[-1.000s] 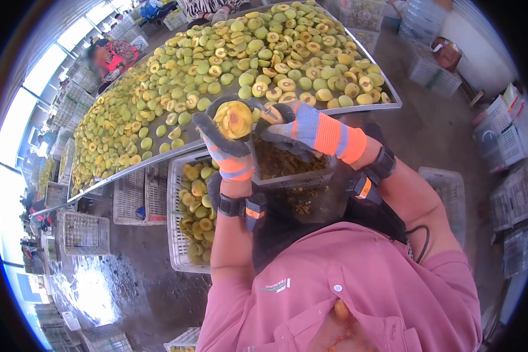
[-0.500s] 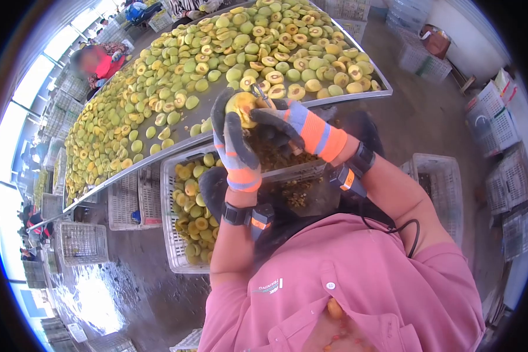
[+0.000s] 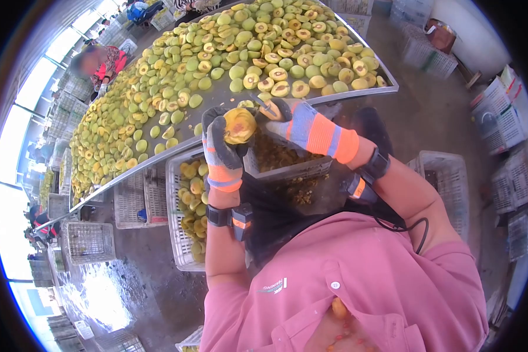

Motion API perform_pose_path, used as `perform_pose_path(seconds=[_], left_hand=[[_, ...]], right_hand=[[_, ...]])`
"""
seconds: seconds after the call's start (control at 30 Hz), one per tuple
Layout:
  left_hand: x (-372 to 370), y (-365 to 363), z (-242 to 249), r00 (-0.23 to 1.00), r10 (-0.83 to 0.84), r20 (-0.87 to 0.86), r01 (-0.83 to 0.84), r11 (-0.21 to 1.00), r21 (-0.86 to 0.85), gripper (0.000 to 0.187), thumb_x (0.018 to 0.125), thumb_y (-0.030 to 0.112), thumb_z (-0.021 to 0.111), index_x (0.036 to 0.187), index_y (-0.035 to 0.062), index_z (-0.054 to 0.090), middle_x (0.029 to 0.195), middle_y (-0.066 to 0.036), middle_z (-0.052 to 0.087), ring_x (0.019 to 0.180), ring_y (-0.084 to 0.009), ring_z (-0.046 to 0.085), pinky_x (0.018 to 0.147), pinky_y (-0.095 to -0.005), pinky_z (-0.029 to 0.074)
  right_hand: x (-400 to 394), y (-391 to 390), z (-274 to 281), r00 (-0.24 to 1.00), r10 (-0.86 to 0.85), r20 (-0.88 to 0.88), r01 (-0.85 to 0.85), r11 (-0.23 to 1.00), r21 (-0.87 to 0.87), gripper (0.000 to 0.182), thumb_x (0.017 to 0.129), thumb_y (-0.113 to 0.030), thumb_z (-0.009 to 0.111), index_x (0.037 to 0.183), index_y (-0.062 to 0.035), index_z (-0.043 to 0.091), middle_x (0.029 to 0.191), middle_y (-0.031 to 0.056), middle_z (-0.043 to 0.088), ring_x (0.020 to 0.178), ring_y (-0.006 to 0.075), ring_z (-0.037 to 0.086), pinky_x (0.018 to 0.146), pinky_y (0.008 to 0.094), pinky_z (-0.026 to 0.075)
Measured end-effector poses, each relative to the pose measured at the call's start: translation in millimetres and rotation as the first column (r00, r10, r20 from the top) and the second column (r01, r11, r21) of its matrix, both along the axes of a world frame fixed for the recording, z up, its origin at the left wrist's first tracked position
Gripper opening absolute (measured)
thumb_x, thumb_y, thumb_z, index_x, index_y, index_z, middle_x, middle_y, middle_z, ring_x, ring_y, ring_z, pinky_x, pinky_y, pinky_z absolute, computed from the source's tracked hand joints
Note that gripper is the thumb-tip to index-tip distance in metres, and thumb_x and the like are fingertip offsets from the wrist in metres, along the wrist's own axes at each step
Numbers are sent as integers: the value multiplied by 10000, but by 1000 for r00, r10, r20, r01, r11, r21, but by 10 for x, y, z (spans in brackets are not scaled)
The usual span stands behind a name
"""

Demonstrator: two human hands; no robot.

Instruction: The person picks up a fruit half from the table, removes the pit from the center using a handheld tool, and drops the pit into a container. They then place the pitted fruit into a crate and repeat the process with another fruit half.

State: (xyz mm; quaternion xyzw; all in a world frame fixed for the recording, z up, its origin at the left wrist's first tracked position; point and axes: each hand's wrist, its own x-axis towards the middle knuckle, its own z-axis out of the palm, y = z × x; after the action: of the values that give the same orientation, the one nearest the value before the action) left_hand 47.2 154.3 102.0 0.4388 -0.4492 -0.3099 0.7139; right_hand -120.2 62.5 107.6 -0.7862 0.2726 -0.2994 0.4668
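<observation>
My left hand (image 3: 222, 149), in a grey, orange and black glove, is closed around a yellow fruit half (image 3: 239, 125) whose hollowed cut face shows. My right hand (image 3: 296, 126), gloved the same way, grips a small tool (image 3: 270, 110) with a wooden-looking handle, just right of the fruit and apart from it. Both hands are above the near edge of a metal table (image 3: 188, 142) heaped with green and yellow fruit halves (image 3: 217, 44). Below my hands stands a bin (image 3: 287, 172) of brownish scraps. A white crate (image 3: 179, 234) of fruit halves is beside my left forearm.
Another crate (image 3: 446, 176) stands right of my right arm. Stacked crates (image 3: 504, 170) line the far right wall. Empty crates (image 3: 88, 243) sit on the wet floor at left. A co-worker (image 3: 104, 64) in red is beyond the table's left side.
My hands have moved apart. The tool has come away from the fruit, and the fruit's open face now shows more fully. The co-worker in red has shifted posture.
</observation>
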Motion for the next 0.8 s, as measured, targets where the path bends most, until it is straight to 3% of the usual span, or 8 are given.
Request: perform_pose_path(seconds=[0.17, 0.27, 0.33, 0.4, 0.5, 0.6, 0.7, 0.8], left_hand=[[-204, -91, 122, 936, 233, 266, -183, 963, -198, 451, 936, 289, 393, 1229, -38, 497, 1134, -131, 579, 1025, -216, 574, 877, -327, 465], [-219, -29, 133, 954, 142, 264, -102, 982, -157, 477, 930, 273, 395, 1266, -52, 489, 1189, -141, 562, 1110, -230, 534, 989, -356, 401], [-262, -46, 63, 956, 160, 244, -118, 977, -179, 465, 924, 265, 399, 1249, -52, 499, 1181, -138, 567, 1094, -232, 540, 985, -355, 399], [-303, -17, 1, 916, 225, 332, -176, 969, -172, 461, 920, 257, 401, 1249, -50, 499, 1181, -139, 568, 1098, -234, 536, 983, -356, 399], [-396, -22, -23, 891, 268, 367, -192, 954, -230, 431, 914, 248, 407, 1221, -38, 507, 1159, -136, 568, 1067, -225, 535, 961, -356, 406], [-468, -40, 17, 913, 224, 341, -150, 962, -229, 405, 920, 252, 410, 1198, -26, 510, 1134, -128, 566, 1034, -216, 536, 942, -351, 412], [-511, -65, -3, 979, 118, 164, -86, 979, -186, 365, 934, 227, 419, 1192, -18, 502, 1118, -122, 563, 1009, -208, 534, 926, -341, 414], [-595, -69, 18, 975, 154, 159, -122, 973, -195, 335, 942, 186, 432, 1202, -18, 490, 1120, -123, 558, 1001, -205, 530, 914, -332, 416]], right_hand=[[-86, 253, 115, 995, 97, 9, -90, 878, 470, 313, 874, -144, 648, 1171, -50, 616, 895, 38, 646, 759, 85, 560, 685, 254, 473], [-13, 139, -247, 995, 98, -29, -101, 904, -416, 289, 819, -219, 654, 1034, -26, 650, 758, 95, 636, 673, 151, 586, 622, 318, 486], [-43, 104, -317, 992, 128, -14, -119, 869, -480, 270, 819, -209, 649, 1020, -28, 651, 762, 90, 638, 678, 145, 584, 620, 310, 481], [-117, 253, 35, 987, 156, 24, -156, 988, -15, 250, 828, -188, 638, 1031, -43, 647, 819, 95, 635, 712, 153, 589, 638, 305, 480], [-125, 356, 238, 986, 144, -89, -86, 879, 470, 271, 875, -105, 589, 1143, -108, 626, 1097, 118, 610, 866, 200, 609, 731, 299, 498], [-70, 251, -192, 986, 145, -80, -101, 908, 408, 278, 862, -93, 571, 1130, -135, 632, 1102, 116, 588, 879, 252, 608, 732, 321, 504], [-210, 195, -93, 912, 207, -354, -370, 788, -492, 278, 863, -107, 586, 1137, -129, 630, 1046, 93, 595, 869, 245, 608, 718, 326, 501], [-245, 228, -35, 953, 147, -264, -288, 708, -645, 276, 858, -114, 588, 1129, -133, 636, 1054, 80, 590, 878, 258, 606, 716, 334, 501]])
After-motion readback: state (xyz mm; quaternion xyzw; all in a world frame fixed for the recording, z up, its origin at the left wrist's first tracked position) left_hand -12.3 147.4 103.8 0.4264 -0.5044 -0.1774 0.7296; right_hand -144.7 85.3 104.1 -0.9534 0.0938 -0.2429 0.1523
